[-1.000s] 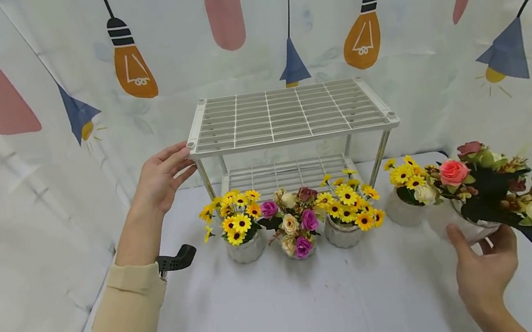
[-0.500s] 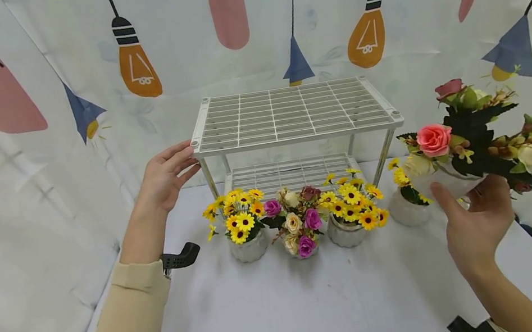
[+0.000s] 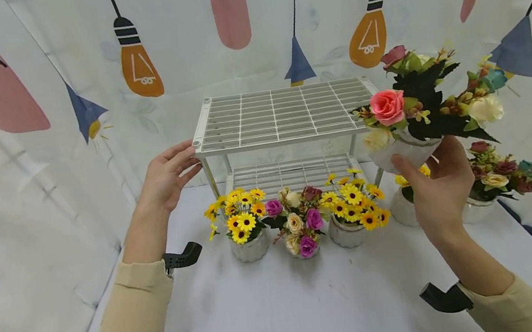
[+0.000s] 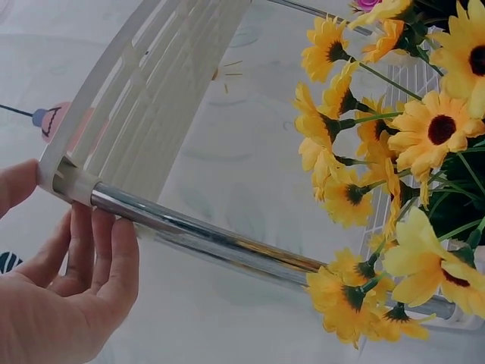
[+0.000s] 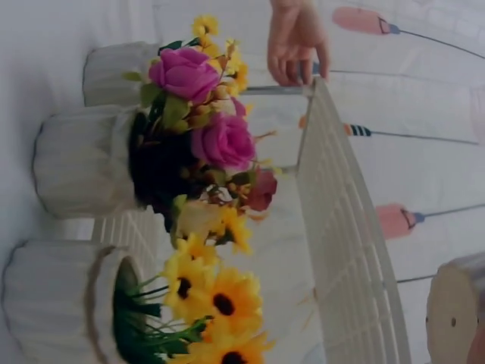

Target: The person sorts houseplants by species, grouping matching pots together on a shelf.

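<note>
One white pot (image 3: 404,153) of mixed flowers, a pink rose foremost, sits gripped in my right hand (image 3: 437,191) beside the shelf's (image 3: 284,115) top tier, above the bench (image 3: 286,310). My left hand (image 3: 163,176) rests on the shelf's corner, fingers relaxed.

The right hand (image 3: 440,192) has lifted the white ribbed pot of pink and cream roses (image 3: 409,151) off the white table (image 3: 316,306) to beside the white two-tier wire rack (image 3: 284,115), uncovering another mixed-flower pot (image 3: 495,182) (previously hidden behind it).
</note>
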The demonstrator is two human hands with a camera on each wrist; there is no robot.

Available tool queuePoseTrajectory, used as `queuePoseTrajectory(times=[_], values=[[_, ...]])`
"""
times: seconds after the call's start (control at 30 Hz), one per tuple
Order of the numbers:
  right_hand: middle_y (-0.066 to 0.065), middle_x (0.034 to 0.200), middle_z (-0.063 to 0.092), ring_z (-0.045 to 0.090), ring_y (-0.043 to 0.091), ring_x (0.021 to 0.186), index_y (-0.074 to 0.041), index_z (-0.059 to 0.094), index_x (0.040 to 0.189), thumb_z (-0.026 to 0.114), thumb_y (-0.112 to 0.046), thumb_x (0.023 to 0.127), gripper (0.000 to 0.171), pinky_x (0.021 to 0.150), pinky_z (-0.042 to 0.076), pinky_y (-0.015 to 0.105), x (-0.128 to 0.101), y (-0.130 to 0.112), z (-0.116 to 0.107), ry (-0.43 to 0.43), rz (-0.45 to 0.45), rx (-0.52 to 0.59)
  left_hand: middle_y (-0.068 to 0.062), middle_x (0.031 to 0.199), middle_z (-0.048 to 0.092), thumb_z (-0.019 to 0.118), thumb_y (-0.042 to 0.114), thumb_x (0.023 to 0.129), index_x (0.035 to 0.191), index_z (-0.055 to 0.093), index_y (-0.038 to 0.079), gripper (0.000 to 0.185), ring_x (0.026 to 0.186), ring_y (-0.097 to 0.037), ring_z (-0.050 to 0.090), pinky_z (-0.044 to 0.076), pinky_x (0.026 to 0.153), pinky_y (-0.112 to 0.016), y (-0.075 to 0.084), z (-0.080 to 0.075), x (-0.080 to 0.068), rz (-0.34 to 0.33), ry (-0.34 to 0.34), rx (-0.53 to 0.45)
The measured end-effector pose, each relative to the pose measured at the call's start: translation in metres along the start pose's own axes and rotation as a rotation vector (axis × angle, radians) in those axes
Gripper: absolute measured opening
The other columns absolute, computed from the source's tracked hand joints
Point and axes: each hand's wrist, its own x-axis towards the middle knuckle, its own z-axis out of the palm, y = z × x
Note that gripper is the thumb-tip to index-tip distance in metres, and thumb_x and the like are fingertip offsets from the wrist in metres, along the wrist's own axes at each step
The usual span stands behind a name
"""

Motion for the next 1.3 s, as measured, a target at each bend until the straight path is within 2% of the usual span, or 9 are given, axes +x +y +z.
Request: queuePoseTrajectory(times=[0.17,0.27,0.47,0.63,0.73,0.97,1.3], values=[[0.021,0.133,0.06,0.053,0.034,0.12,-0.002,0.062,0.138,0.078,0.01,0.084,0.057,0.103,0.047,0.032,0.002,-0.018,0.024,-0.092,-0.087,-0.031,-0.004,0.119,0.068,0.073,0.025,0.098,0.146,0.053,-0.002,0.058,0.109,-0.02,0.061,0.048,0.107,-0.036,-0.001,0.001,-0.002,-0.004,-0.007,0.01],[0.018,0.134,0.061,0.053,0.032,0.12,-0.004,0.061,0.139,0.079,0.007,0.084,0.059,0.101,0.047,0.031,0.008,-0.019,0.034,-0.115,-0.083,-0.047,-0.003,0.118,0.069,0.073,0.026,0.099,0.145,0.053,-0.002,0.058,0.108,-0.02,0.062,0.05,0.104,-0.034,0.0,0.001,-0.001,0.003,-0.002,0.017],[0.016,0.133,0.061,0.054,0.031,0.119,-0.004,0.06,0.14,0.083,0.006,0.081,0.064,0.098,0.048,0.031,0.021,0.003,0.047,-0.121,-0.082,-0.032,-0.003,0.118,0.069,0.074,0.027,0.098,0.145,0.054,-0.001,0.058,0.108,-0.02,0.062,0.048,0.107,-0.036,0.002,0.001,-0.002,-0.006,0.001,0.014],[0.011,0.13,0.062,0.058,0.028,0.114,-0.004,0.059,0.14,0.085,0.002,0.082,0.063,0.098,0.05,0.033,0.03,0.017,0.066,-0.187,-0.089,-0.055,-0.009,0.128,0.065,0.074,0.027,0.098,0.145,0.054,0.0,0.058,0.109,-0.02,0.061,0.045,0.11,-0.039,0.002,0.0,-0.003,-0.01,0.007,0.022],[0.009,0.129,0.061,0.058,0.025,0.114,-0.004,0.057,0.14,0.085,-0.002,0.084,0.062,0.101,0.05,0.035,0.033,0.019,0.08,-0.236,-0.043,-0.088,-0.009,0.128,0.066,0.075,0.027,0.097,0.145,0.055,0.0,0.058,0.109,-0.021,0.061,0.048,0.107,-0.037,0.002,0.0,-0.003,-0.004,0.009,0.02],[0.009,0.13,0.055,0.056,0.023,0.116,-0.001,0.049,0.138,0.086,-0.007,0.085,0.066,0.1,0.05,0.035,0.034,0.028,0.107,-0.277,0.085,-0.08,-0.006,0.122,0.067,0.075,0.026,0.097,0.145,0.054,-0.001,0.059,0.107,-0.02,0.062,0.054,0.098,-0.032,0.001,0.005,0.0,-0.026,-0.008,0.023],[0.011,0.13,0.051,0.055,0.023,0.118,-0.004,0.044,0.136,0.089,-0.01,0.083,0.07,0.094,0.054,0.034,0.042,0.036,0.149,-0.315,0.244,-0.078,-0.002,0.12,0.069,0.076,0.024,0.096,0.146,0.052,0.0,0.06,0.109,-0.019,0.065,0.049,0.106,-0.037,0.011,-0.003,0.0,-0.072,-0.019,0.04]])
